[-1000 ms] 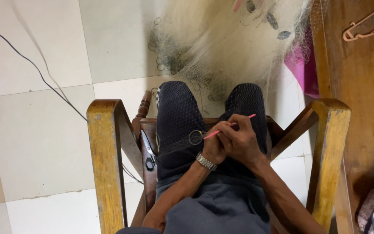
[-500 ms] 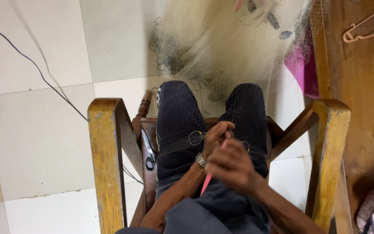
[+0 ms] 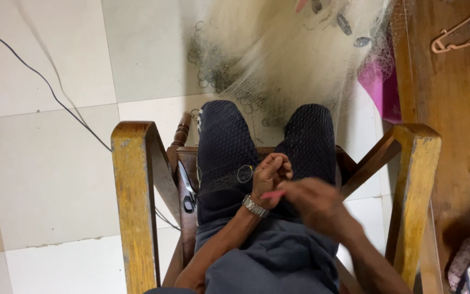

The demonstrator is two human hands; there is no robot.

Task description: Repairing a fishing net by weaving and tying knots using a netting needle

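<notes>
Pink netting needle [image 3: 272,194] sits between both hands over the lap, tip by the left hand [image 3: 270,175], its other end under the blurred right hand [image 3: 317,205], which grips it. Left fingers are pinched together on the fine pale fishing net [image 3: 278,60] with a small metal ring [image 3: 245,173] just beside. Needle: thin, pink, mostly hidden. Since half a second ago, the right hand has slid right and the needle now lies flatter.

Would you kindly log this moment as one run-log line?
left hand: pinching fishing net | right hand: holding pink netting needle, blurred | scissors: on chair seat
</notes>
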